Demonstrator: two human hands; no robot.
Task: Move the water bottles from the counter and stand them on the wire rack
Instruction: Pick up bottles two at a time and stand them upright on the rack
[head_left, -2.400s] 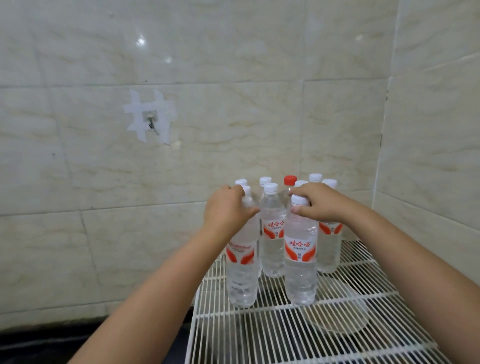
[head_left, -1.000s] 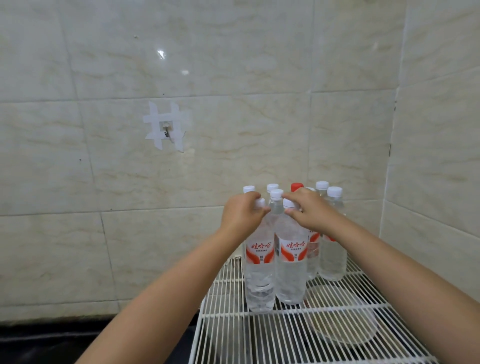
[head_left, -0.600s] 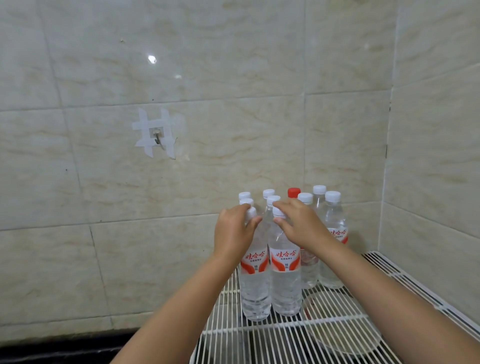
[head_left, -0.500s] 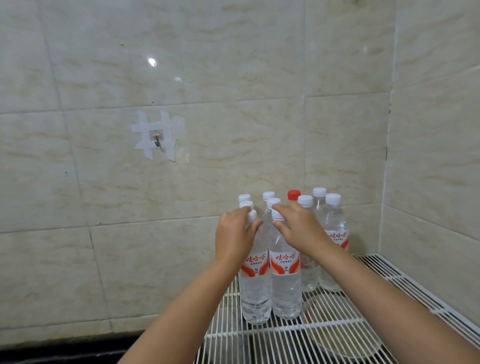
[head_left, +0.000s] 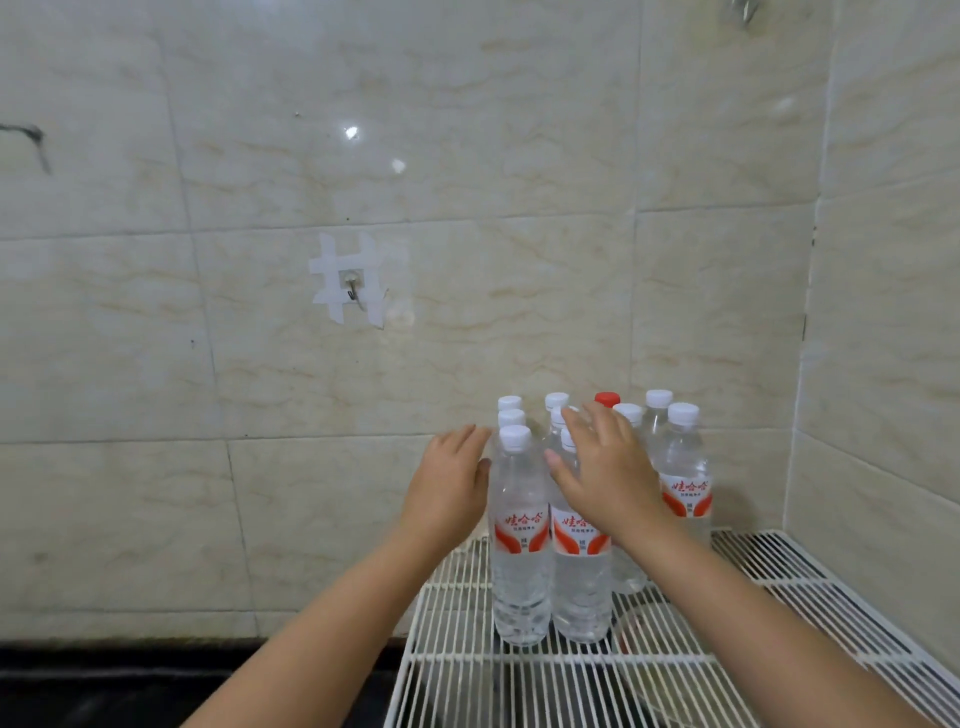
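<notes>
Head view, lower right of frame: white wire rack, with a clear round dish seen through its bars right of centre. Both forearms come up from the bottom edge. Above them, centre frame, two water bottles stand upright side by side at the front of the group: the left front bottle and the right front bottle. Left hand has its fingers relaxed and spread, just left of the left front bottle's shoulder; contact unclear. Right hand is spread loosely over the right front bottle's neck, gripping nothing. Behind them more bottles stand against the tiled wall, one with a red cap. Centre left of frame: taped hook on the wall.
</notes>
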